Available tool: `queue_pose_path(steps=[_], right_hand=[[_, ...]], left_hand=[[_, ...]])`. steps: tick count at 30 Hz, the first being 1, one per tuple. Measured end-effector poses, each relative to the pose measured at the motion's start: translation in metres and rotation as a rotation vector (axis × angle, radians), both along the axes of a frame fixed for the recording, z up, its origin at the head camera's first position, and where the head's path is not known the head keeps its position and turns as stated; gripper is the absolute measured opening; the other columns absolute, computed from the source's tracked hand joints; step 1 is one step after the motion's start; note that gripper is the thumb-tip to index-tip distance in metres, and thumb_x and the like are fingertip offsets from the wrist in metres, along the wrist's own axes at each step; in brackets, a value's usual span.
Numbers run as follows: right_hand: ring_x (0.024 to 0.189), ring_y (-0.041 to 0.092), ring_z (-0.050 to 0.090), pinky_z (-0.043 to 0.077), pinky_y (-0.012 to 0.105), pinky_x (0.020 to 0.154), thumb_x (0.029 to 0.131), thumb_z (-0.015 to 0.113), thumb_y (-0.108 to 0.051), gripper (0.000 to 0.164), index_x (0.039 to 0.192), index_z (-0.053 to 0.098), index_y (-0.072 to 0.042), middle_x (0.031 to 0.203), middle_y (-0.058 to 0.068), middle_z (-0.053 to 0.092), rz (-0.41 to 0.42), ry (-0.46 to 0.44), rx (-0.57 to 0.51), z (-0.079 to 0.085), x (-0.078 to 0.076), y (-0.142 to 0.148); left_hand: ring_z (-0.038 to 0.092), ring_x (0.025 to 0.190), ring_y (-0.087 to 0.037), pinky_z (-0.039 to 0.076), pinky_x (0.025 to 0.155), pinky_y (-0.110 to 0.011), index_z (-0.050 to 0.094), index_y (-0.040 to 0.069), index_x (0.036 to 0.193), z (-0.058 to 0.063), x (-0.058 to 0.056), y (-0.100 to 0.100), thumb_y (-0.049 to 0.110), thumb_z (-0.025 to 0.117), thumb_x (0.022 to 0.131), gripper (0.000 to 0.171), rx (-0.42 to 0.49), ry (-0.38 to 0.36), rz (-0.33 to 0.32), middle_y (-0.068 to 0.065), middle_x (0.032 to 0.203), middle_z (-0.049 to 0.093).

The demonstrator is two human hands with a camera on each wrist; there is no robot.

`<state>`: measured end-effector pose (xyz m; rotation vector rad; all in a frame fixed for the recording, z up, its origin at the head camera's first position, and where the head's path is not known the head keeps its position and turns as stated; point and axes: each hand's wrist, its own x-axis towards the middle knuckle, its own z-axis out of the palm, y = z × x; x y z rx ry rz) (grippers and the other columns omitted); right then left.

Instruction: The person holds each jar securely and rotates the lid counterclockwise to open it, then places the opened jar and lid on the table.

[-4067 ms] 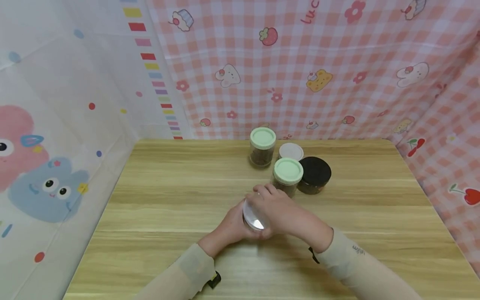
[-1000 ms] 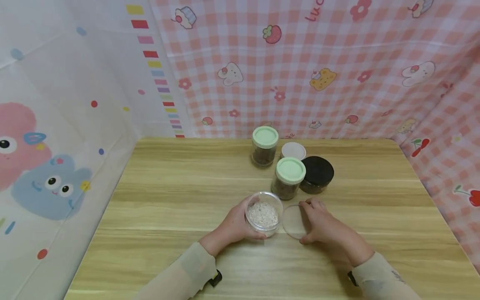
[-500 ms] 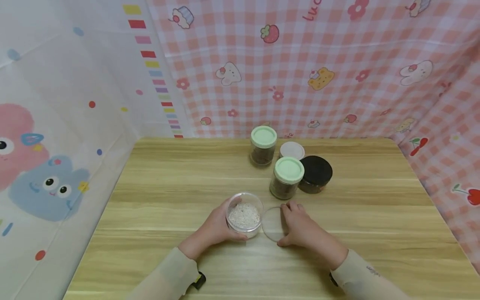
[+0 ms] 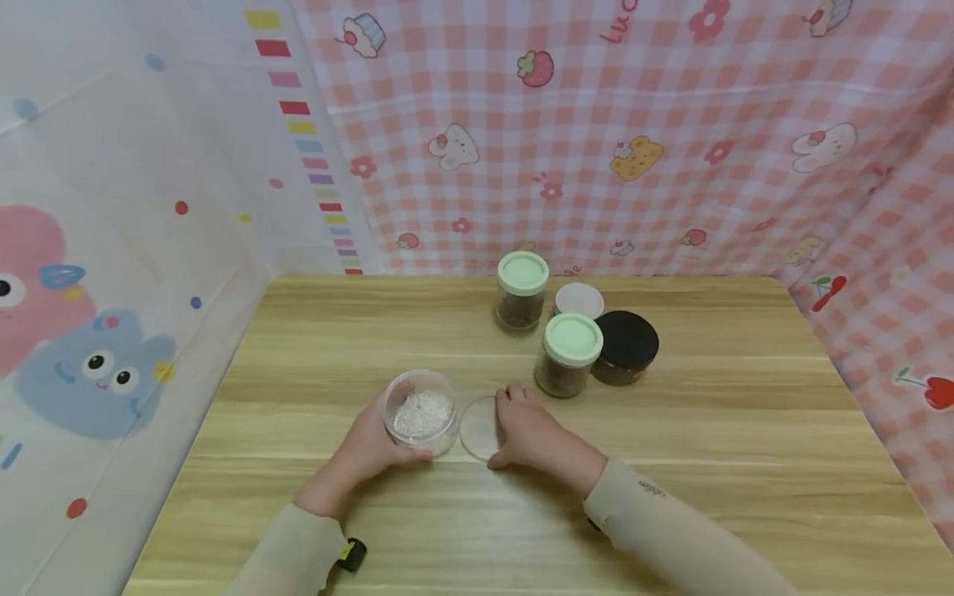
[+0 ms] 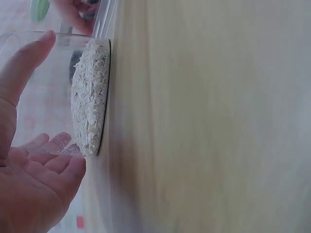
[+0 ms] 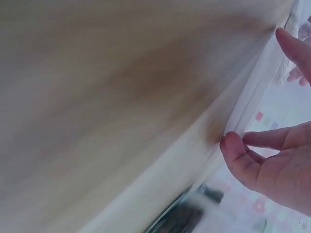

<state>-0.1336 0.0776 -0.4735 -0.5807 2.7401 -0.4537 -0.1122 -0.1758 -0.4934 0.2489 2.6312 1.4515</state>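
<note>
White flakes [image 4: 422,413] fill the bottom of the lidless jar [image 4: 441,443], lower centre of frame; left hand [image 4: 370,443] curls round it, right hand [image 4: 531,434] grips the clear lid [image 4: 479,429] just beside; one nudge could spill everything!

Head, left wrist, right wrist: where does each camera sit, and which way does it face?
Head: on the head, facing forward and down at the table; both sleeves, left hand and right hand show.
Left wrist: on that wrist, facing the open jar of pale flakes; left hand near, right hand beyond.
Right wrist: on that wrist, facing along the table to the clear lid; mainly right hand.
Head and left wrist share the jar and both hands.
</note>
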Motion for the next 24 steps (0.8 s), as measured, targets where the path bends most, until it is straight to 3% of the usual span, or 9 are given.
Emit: queue_pose_path(steps=[4, 11, 18, 24], right_hand=[[0.122, 0.035, 0.036, 0.04, 0.041, 0.103, 0.058, 0.088, -0.043, 0.107, 0.138, 0.038, 0.008, 0.133, 0.019, 0.039, 0.007, -0.023, -0.005, -0.002, -0.013, -0.023], [0.112, 0.028, 0.039, 0.042, 0.035, 0.098, 0.058, 0.088, -0.045, 0.101, 0.134, 0.043, 0.005, 0.125, 0.015, 0.042, -0.052, -0.029, 0.011, -0.005, -0.048, -0.063], [0.124, 0.032, 0.035, 0.037, 0.036, 0.106, 0.061, 0.087, -0.045, 0.105, 0.139, 0.038, 0.004, 0.137, 0.017, 0.037, -0.095, -0.032, 0.01, -0.006, -0.081, -0.09], [0.132, 0.03, 0.028, 0.03, 0.034, 0.112, 0.062, 0.087, -0.043, 0.112, 0.145, 0.029, 0.004, 0.145, 0.016, 0.031, -0.155, -0.041, -0.06, -0.008, -0.096, -0.105]], left_hand=[[0.043, 0.13, -0.033, 0.03, 0.109, -0.051, 0.035, 0.008, 0.14, 0.001, -0.009, -0.019, 0.03, 0.093, 0.052, 0.108, -0.033, 0.006, 0.065, -0.015, 0.141, 0.046], [0.036, 0.134, -0.034, 0.027, 0.111, -0.051, 0.03, 0.003, 0.142, -0.002, -0.033, -0.047, 0.034, 0.091, 0.056, 0.11, -0.078, -0.016, 0.144, -0.017, 0.142, 0.043], [0.033, 0.136, -0.036, 0.024, 0.113, -0.051, 0.025, 0.002, 0.144, -0.001, -0.057, -0.067, 0.036, 0.09, 0.059, 0.111, -0.075, -0.029, 0.21, -0.018, 0.145, 0.04], [0.033, 0.135, -0.038, 0.025, 0.112, -0.052, 0.023, 0.004, 0.145, 0.004, -0.076, -0.076, 0.034, 0.088, 0.062, 0.11, -0.095, -0.053, 0.284, -0.018, 0.147, 0.036]])
